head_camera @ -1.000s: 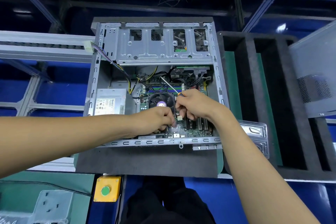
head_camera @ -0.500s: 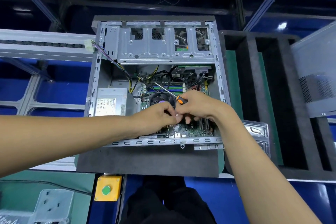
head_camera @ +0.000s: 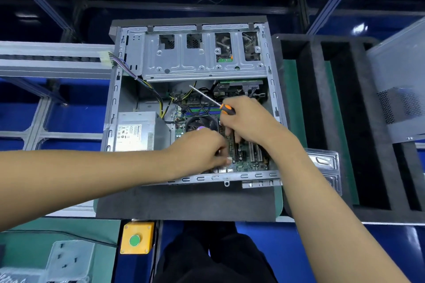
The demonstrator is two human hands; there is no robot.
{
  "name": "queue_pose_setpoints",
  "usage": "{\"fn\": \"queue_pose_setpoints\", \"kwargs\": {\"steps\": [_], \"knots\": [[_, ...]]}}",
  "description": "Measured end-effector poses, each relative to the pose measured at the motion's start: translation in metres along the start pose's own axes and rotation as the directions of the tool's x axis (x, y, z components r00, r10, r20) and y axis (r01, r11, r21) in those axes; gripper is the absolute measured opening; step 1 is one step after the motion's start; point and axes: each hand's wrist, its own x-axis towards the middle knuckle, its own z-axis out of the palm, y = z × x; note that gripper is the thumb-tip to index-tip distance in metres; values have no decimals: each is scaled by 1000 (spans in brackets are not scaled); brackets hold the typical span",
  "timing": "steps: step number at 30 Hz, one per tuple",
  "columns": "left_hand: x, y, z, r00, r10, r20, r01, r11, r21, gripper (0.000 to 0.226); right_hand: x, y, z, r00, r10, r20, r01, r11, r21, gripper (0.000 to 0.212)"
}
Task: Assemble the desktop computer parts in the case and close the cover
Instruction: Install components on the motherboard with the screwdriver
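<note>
An open grey computer case (head_camera: pixel 115 89) lies on its side on a dark foam pad. Inside are a power supply (head_camera: pixel 135 132), a drive cage (head_camera: pixel 202 55), a black CPU fan (head_camera: pixel 201 123) and a green motherboard (head_camera: pixel 250 161). My right hand (head_camera: pixel 248 119) grips an orange-and-black screwdriver (head_camera: pixel 226 109) whose shaft points up and left, away from the board, while its fingers reach down by the slots. My left hand (head_camera: pixel 200 151) pinches a small whitish connector (head_camera: pixel 228 160) at the board's lower edge.
A black foam tray (head_camera: pixel 310 122) with deep slots stands right of the case. The perforated side cover (head_camera: pixel 400 89) leans at far right. A clear plastic tray (head_camera: pixel 326 163) sits by my right forearm. A yellow box with a green button (head_camera: pixel 135 238) is below.
My right hand has shifted up and right, and the screwdriver shaft now points further up and left. My left hand has moved slightly down toward the board's lower edge.
</note>
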Motion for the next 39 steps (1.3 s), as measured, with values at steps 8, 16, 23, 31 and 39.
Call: {"fn": "queue_pose_setpoints", "kwargs": {"steps": [8, 16, 23, 31, 39], "knots": [[41, 31, 3, 979, 55, 197, -165, 780, 604, 10, 13, -7, -13, 989, -103, -110, 102, 995, -16, 22], [55, 27, 13, 957, 164, 240, -288, 639, 713, 18, 25, -7, -12, 994, -86, -67, 92, 991, 100, 19], [65, 27, 10, 948, 124, 293, -303, 639, 707, 13, 27, -6, -11, 994, -86, -75, 95, 986, 136, 19], [63, 34, 2, 934, 100, 343, -329, 616, 716, 21, 29, -5, -10, 993, -76, -94, 89, 986, 143, 17], [63, 35, 6, 937, 59, 345, -302, 634, 712, 19, 30, -3, -9, 991, -90, -100, 105, 983, 154, 17]]}}
